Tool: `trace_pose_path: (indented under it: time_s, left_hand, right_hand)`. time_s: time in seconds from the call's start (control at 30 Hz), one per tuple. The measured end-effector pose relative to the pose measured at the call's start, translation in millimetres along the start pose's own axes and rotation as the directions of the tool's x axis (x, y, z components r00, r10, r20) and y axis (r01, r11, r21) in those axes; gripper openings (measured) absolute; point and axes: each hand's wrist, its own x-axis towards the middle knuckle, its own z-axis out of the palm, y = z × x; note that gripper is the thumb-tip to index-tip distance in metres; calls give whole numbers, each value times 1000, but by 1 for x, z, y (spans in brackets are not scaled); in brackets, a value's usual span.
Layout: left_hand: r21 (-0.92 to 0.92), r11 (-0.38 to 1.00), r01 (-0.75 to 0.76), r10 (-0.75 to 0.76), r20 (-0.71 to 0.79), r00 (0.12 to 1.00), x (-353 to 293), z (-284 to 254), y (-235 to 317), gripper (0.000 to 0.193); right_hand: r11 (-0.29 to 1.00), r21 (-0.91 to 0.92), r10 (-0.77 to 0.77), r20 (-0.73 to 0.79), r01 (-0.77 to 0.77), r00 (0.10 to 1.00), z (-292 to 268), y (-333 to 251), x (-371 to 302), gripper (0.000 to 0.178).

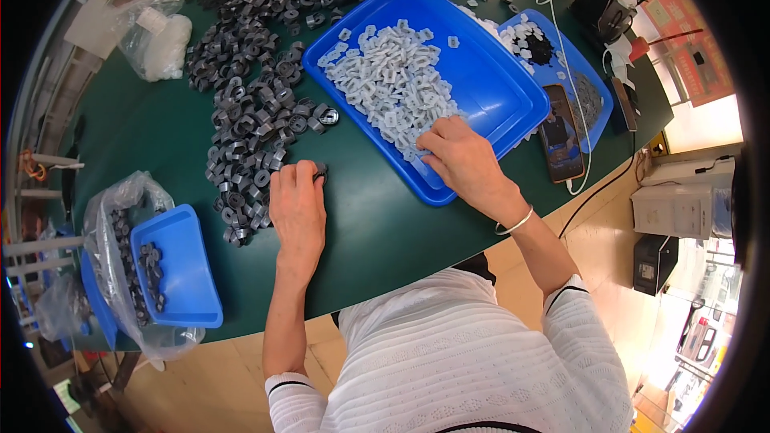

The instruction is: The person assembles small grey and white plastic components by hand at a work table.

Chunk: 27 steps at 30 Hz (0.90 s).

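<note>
At the near side of the dark pile, my left hand (298, 204) is closed around a small dark grey ring-shaped part (320, 171); only its edge shows past my fingers. My right hand (467, 162) reaches over the near rim of a large blue tray (501, 84). Its fingers are pinched together at the edge of a heap of small whitish plastic pieces (389, 72), and what sits between the fingertips is hidden. Many loose dark grey ring-shaped parts (249, 116) spread over the green table (361, 232), just left of the tray.
A smaller blue tray (192, 273) with some dark parts stands at left beside a clear plastic bag (112, 216). To the right lie a phone (561, 144) on a white cable and another blue tray (597, 124) holding small parts. A bag of white pieces (164, 40) lies far left.
</note>
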Motion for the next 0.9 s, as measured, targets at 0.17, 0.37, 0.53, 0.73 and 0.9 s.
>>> trace_pose_path:
  time_s: [0.17, 0.37, 0.53, 0.73, 0.9]
  left_hand:
    - [-146, 987, 69, -54, 104, 993, -13, -4, 14, 21]
    - [-297, 938, 180, -140, 149, 979, -37, -20, 25, 20]
    - [-623, 643, 445, -322, 307, 896, -48, -18, 27, 14]
    - [-814, -91, 574, -338, 567, 751, -44, -5, 22, 20]
    - [-804, -121, 583, -360, 583, 729, -50, -9, 23, 28]
  right_hand:
    - [998, -39, -40, 15, 40, 999, 8, 4, -3, 19]
    - [999, 11, 32, 102, -33, 994, -1, 2, -3, 26]
    - [999, 20, 30, 140, -33, 990, -5, 2, -9, 27]
    - [1000, 5, 17, 173, -18, 985, -13, 2, -7, 27]
    - [899, 324, 233, 218, -296, 948, -21, -33, -1, 25]
